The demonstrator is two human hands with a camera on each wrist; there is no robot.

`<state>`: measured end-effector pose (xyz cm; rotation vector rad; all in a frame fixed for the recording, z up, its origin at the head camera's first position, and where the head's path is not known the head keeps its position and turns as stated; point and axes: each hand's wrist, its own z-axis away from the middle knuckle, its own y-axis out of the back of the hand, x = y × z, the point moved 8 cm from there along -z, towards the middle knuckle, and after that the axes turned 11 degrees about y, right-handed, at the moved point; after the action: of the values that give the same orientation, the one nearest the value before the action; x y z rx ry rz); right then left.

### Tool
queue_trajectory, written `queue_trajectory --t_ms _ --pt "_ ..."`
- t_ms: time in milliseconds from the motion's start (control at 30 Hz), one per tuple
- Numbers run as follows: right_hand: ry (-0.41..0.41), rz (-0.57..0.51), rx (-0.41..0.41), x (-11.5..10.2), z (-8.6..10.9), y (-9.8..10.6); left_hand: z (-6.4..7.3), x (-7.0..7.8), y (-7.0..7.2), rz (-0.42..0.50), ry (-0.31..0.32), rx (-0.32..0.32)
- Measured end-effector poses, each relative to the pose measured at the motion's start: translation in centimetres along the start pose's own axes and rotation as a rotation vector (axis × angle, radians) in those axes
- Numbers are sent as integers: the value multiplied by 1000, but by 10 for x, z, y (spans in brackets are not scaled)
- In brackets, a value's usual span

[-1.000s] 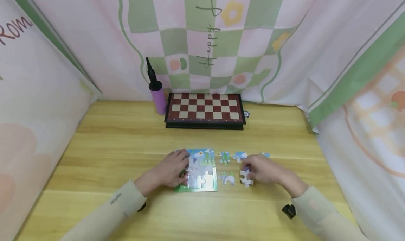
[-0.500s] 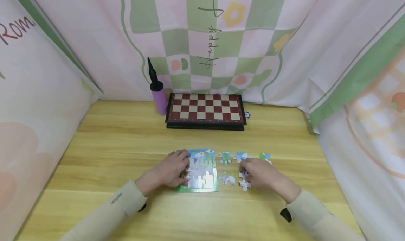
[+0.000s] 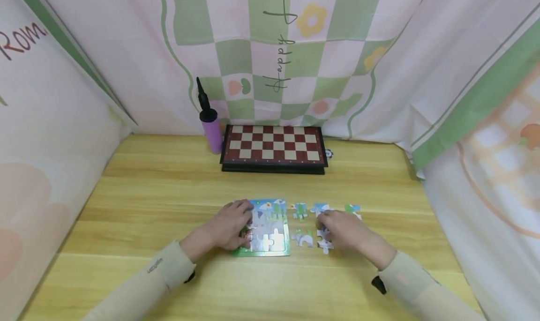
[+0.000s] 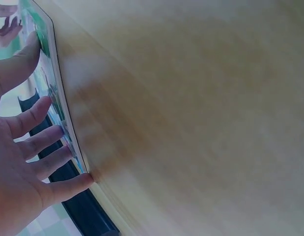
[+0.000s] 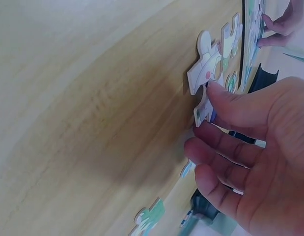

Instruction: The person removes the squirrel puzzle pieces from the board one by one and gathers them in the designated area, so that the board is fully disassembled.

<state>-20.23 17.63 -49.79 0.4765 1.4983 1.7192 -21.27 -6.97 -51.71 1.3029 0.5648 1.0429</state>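
A square picture puzzle board (image 3: pixel 276 241) lies on the table, with pieces fitted in it and a pale piece-shaped area at its lower right. My left hand (image 3: pixel 228 225) rests on the board's left side, its fingers spread along the edge in the left wrist view. To the right, my right hand (image 3: pixel 348 229) pinches a jigsaw puzzle piece (image 5: pixel 203 110) between thumb and index finger, low over the table. Against the thumb lies a white piece (image 5: pixel 206 69) with a pink spot. The hand partly covers these pieces in the head view.
Loose puzzle pieces lie right of the board: a green one (image 3: pixel 300 210), a grey-white one (image 3: pixel 304 238), a blue one (image 3: pixel 320 207) and another (image 3: pixel 352 208) beyond my right hand. Behind stand a folded chessboard (image 3: pixel 274 145) and a purple hand pump (image 3: pixel 212 131). Curtains enclose the table.
My right hand has shifted slightly left, and the white piece beside it has moved slightly left and nearer. The rightmost loose piece shows more fully. My left hand stays on the board.
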Motion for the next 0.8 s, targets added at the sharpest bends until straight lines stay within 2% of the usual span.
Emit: queue_trajectory --t_ms 333,633,800 --pt "-19 31 -20 1 -3 -3 1 -1 1 11 -11 7" --pt "21 156 1 -4 -4 -2 1 -2 0 15 -8 4" --pt "37 166 -4 -6 -6 4 1 -3 -1 16 -10 2"
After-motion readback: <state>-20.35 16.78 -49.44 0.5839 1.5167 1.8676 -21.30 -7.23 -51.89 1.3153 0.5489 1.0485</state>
